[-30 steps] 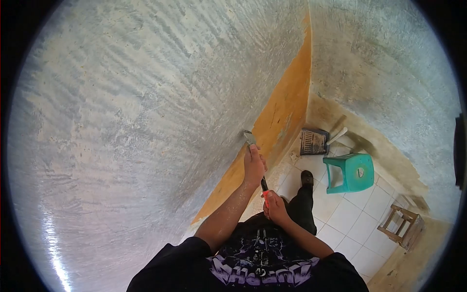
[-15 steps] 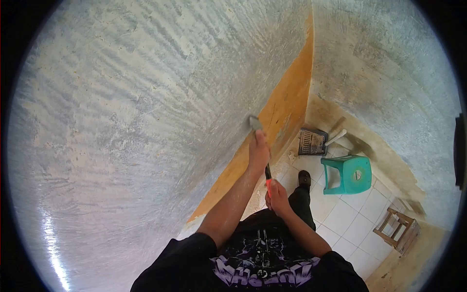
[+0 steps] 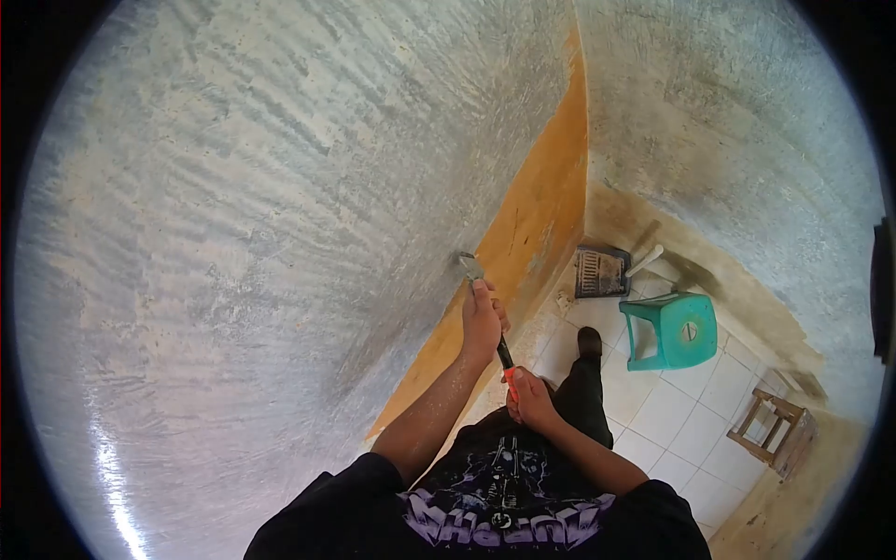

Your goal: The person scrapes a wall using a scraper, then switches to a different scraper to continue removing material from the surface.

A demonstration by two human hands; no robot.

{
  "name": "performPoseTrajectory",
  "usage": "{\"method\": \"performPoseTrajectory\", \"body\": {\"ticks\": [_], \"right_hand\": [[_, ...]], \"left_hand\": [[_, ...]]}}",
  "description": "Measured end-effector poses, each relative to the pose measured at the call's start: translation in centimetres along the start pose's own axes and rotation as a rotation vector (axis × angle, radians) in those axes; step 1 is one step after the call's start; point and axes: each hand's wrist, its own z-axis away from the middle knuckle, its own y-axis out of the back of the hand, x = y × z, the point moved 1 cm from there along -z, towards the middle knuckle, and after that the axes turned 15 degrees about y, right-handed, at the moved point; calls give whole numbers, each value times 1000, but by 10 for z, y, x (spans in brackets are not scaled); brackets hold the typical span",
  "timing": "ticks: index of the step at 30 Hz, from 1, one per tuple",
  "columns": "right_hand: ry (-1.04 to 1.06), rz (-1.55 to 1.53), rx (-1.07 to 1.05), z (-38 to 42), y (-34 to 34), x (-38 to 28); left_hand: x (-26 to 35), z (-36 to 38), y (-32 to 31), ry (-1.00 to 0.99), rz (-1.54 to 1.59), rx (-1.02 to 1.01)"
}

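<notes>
Both my hands grip one long-handled scraper (image 3: 471, 267). Close behind its metal blade, my left hand (image 3: 483, 322) is wrapped round the upper shaft. My right hand (image 3: 534, 399) closes on the red-and-black lower end of the handle, near my body. The blade lies at the wall (image 3: 280, 261), right where the scraped grey-white surface meets a band of orange paint (image 3: 523, 219). That band slants from the room corner down toward my left arm, with a ragged upper edge.
A black dustpan-like tray (image 3: 602, 273) with a pale handle lies on the white tiled floor (image 3: 667, 415) by the corner. Beside it stands a green plastic stool (image 3: 686, 331). A small wooden stool (image 3: 770, 432) is farther right, against the other wall. Debris lies along the wall's foot.
The scraper blade and both hands have shifted a little down and left along the orange paint's edge. My grip stays the same, and the view has tilted slightly.
</notes>
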Motion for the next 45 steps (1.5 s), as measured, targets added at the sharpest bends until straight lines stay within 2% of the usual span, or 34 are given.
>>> {"method": "performPoseTrajectory", "body": {"ticks": [8,17,33,45], "right_hand": [[-10,-13,-6,1,-2,3],[-58,1,4,-5,3,-22],[-68,-21,-5,-42,47,-57],[11,-52,14,-88,84,-105]], "left_hand": [[0,1,0,6,12,3],[10,-9,-15,47,5,11],[31,-44,-72,-23,-34,89],[62,-91,-133,-82,-103,98]]}}
